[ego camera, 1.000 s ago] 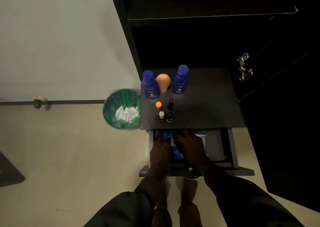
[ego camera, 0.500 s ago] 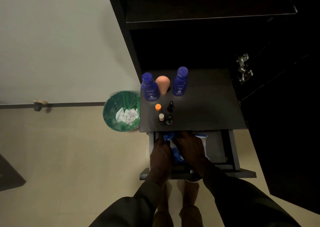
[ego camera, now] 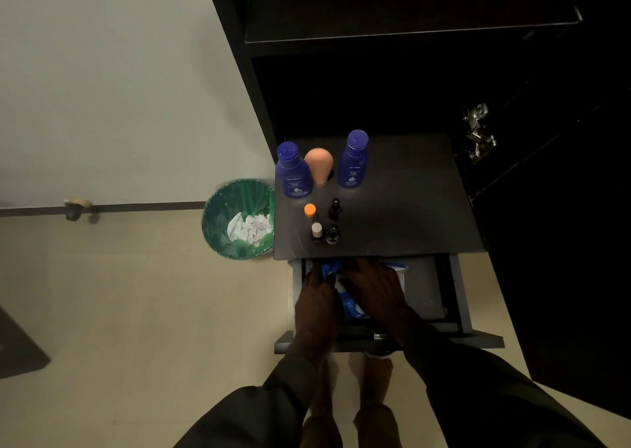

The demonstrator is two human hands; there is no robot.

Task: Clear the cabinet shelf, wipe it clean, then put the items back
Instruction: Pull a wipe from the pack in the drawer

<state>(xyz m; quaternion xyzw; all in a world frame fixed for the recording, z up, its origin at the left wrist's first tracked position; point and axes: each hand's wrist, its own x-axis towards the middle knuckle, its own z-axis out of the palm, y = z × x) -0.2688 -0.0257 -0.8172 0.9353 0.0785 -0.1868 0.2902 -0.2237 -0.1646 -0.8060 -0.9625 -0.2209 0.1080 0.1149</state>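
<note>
Listing what stands before you, item by item.

Shelf [ego camera: 409, 208]: dark flat surface of the black cabinet [ego camera: 375, 72], directly above the open drawer; your task's items stand on its left part.

Left lotion bottle [ego camera: 293, 171]: blue, upright, at the shelf's back left corner.

Peach bottle [ego camera: 319, 166]: rounded top, upright, just beside the left lotion bottle, between the two blue ones.

Right lotion bottle [ego camera: 354, 160]: blue, upright, right of the peach bottle and apart from it.

Orange-capped vial [ego camera: 310, 210]: small, upright, in front of the big bottles.

Black dropper bottle [ego camera: 335, 207]: just right of the orange-capped vial.

Cream-capped vial [ego camera: 317, 232]: near the shelf's front edge, touching or nearly touching the dark vial [ego camera: 332, 235] on its right; you cannot tell which.

Drawer [ego camera: 433, 294]: pulled out below the shelf, holding a blue packet [ego camera: 351, 306] at its left.

Your left hand [ego camera: 317, 306]: inside the drawer at the packet's left edge; fingers bend down onto blue material, but whether they grip it cannot be told.

Your right hand [ego camera: 374, 285]: laid over the packet, fingers reaching toward the drawer's back; grip hidden in the dark, cannot be told.

Waste bin [ego camera: 239, 219]: green liner, crumpled white paper inside, on the floor just beside the cabinet's left side.

Door hinge [ego camera: 478, 133]: metal, on the dark panel at right.
</note>
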